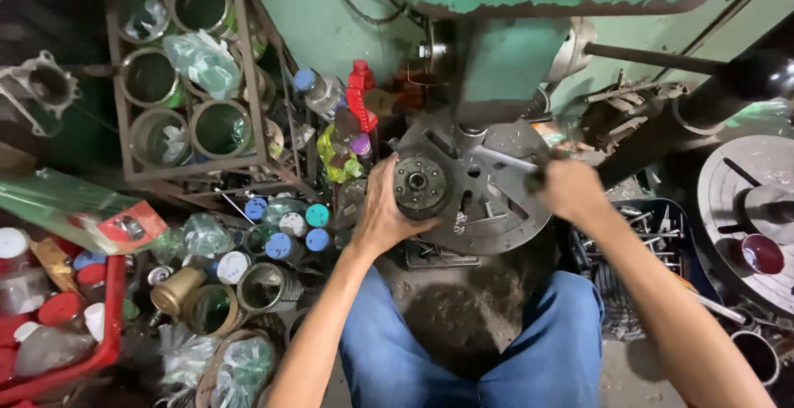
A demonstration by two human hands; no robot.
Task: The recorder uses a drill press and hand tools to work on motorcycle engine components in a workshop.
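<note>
Looking straight down from the head camera, a person sits or crouches in a crowded workshop, blue-trousered knees (463,350) apart at the bottom of the frame, both bare forearms reaching forward to a green machine (504,61).

At the centre lies a round grey metal plate (504,209) with slots cut through it, sitting at the foot of the machine's column. On the plate's left part rests a smaller dark round metal part (419,183) with a ring of holes and a hole in its middle. The left hand (382,205) is wrapped around the left edge of this part, fingers curled closed on its rim. The right hand (569,189) is at the plate's right edge, closed in a fist around the dark handle of a slim metal tool (506,160), whose shaft points left across the plate toward the round part.

To the left, a metal rack (184,77) holds open tins, some stuffed with plastic bags. Below it stand small bottles with blue and white caps (285,230), a brass-coloured can (175,291) and more open tins. A red tray (112,325) of capped jars fills the lower left corner.

To the right, a dark blue crate (686,251) holds loose metal tools, and beyond it lies another large grey disc (744,176) with a small dark red bowl (762,252) resting on it.
</note>
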